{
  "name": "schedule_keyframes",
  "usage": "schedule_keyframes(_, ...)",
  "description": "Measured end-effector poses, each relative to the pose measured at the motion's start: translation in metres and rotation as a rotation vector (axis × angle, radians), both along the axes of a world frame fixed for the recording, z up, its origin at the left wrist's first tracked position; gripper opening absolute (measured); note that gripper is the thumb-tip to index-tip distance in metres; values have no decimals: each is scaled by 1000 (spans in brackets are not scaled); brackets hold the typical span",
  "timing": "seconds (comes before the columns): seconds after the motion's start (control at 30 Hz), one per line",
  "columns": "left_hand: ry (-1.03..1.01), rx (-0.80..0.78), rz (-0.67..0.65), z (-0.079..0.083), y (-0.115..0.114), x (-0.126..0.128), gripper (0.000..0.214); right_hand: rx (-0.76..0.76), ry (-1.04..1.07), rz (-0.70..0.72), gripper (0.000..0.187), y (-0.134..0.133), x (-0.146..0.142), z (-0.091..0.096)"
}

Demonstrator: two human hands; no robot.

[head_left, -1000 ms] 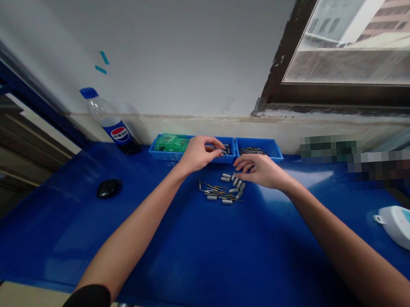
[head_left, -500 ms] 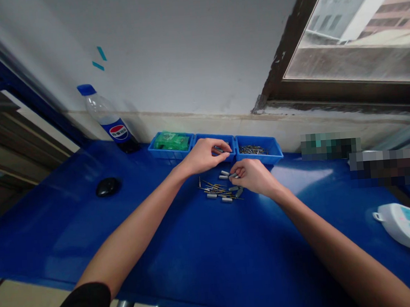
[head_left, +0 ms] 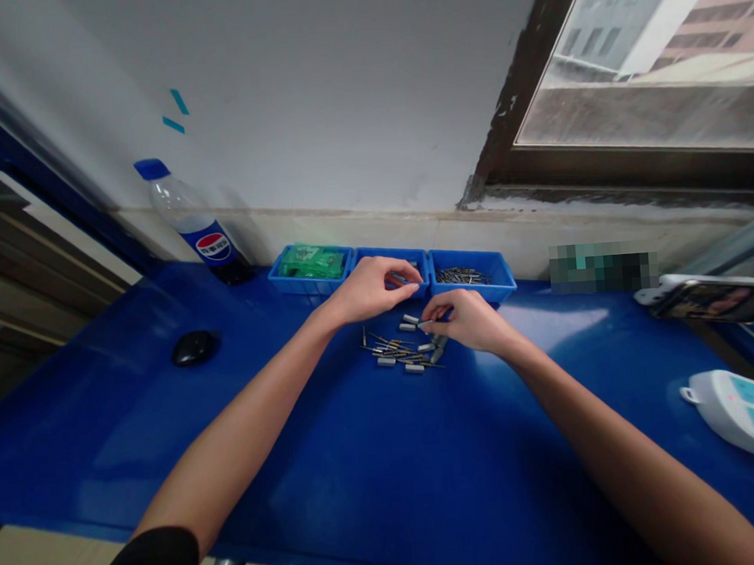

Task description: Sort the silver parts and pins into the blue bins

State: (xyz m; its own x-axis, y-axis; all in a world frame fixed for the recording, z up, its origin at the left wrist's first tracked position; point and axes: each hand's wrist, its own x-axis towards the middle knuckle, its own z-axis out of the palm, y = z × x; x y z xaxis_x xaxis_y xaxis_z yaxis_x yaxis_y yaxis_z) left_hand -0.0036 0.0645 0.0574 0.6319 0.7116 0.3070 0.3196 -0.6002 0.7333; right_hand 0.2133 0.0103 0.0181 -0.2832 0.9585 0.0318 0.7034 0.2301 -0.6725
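Note:
A small heap of grey cylinders and thin gold-legged pins (head_left: pixel 400 350) lies on the blue table (head_left: pixel 377 472). My right hand (head_left: pixel 470 319) rests at the heap's right edge, fingers curled and pinched on one grey cylinder. My left hand (head_left: pixel 369 286) hovers just behind the heap at the front rim of the middle blue bin (head_left: pixel 422 262), thumb and fingers pinched together; what they hold is too small to name. Both forearms stretch across the table.
Three blue bins stand in a row at the wall: green parts (head_left: pixel 311 262) in the left one, dark pins in the right bin (head_left: pixel 470 275). A cola bottle (head_left: pixel 192 222) and black mouse (head_left: pixel 192 348) sit left. A white power strip (head_left: pixel 744 416) and phone (head_left: pixel 714 299) lie right.
My right hand curled in from flat fingers and pinched a grey cylinder at the heap's edge. My left hand drew back slightly from over the middle bin toward its front rim.

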Motion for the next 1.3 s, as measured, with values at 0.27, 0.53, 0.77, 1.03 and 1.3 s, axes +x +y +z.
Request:
schedule_keyframes(0.27,-22,-88,-82,2,0,-3,20,-135,623,-95,35,-2,2,25)
schedule_keyframes(0.53,-165,-246,-96,3,-4,1,26,-196,879,-168,43,2,4,21)
schedule_keyframes(0.77,-155,-295,-114,6,-8,2,26,-162,817,-129,45,0,2,22)
schedule_keyframes(1.03,-181,-202,123,1,2,-4,18,-76,529,-106,31,1,1,15)
schedule_keyframes(1.3,-128,-113,273,-5,9,-7,18,188,-51,242,37,-5,-7,2)
